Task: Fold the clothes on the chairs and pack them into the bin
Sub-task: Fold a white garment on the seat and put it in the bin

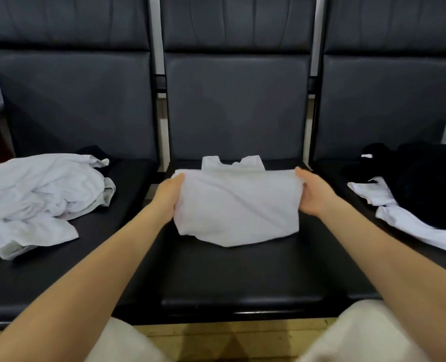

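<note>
A white garment (237, 205) lies partly folded on the middle black chair seat (242, 273), its collar end showing at the back. My left hand (168, 195) grips the folded part's left edge, thumb on top. My right hand (314, 192) grips its right edge the same way. The folded part is held slightly raised between both hands. No bin is in view.
A heap of crumpled white clothes (39, 199) covers the left chair seat, with a dark piece behind it. On the right seat a black garment (430, 184) lies over a white one (409, 226). Chair backs rise behind. Wooden floor shows below.
</note>
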Demonstrator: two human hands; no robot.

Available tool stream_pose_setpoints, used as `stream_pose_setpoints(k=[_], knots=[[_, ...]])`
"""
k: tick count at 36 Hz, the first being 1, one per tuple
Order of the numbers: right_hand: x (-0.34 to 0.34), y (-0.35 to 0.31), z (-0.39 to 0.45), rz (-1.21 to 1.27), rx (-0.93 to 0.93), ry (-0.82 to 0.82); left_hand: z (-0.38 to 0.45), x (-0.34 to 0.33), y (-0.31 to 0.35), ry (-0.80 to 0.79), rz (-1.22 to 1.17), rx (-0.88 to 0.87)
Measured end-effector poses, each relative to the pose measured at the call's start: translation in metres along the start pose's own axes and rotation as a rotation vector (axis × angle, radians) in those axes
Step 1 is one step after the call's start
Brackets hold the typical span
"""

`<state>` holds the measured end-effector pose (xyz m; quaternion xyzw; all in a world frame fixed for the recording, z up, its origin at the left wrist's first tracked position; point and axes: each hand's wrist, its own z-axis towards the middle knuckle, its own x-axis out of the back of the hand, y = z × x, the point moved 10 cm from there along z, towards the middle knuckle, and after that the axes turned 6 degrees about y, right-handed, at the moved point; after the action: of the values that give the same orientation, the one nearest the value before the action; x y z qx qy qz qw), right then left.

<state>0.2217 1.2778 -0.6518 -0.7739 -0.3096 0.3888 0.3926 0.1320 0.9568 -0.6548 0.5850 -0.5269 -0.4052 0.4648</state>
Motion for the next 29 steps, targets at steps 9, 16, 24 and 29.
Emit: stream_pose_setpoints(k=[9,16,24,29], knots=[[-0.012,0.038,-0.011,-0.991,0.121,-0.327,-0.022,-0.038,-0.033,-0.368,-0.113,0.318],[-0.006,0.007,-0.022,-0.664,0.326,-0.122,-0.030,-0.030,-0.002,-0.332,-0.052,-0.005],[0.013,-0.030,-0.062,-0.720,0.471,0.068,-0.063,0.026,0.058,-0.137,0.129,-0.427],[0.026,-0.047,-0.083,-0.661,0.444,0.107,-0.076,0.063,0.070,-0.061,0.112,-0.404]])
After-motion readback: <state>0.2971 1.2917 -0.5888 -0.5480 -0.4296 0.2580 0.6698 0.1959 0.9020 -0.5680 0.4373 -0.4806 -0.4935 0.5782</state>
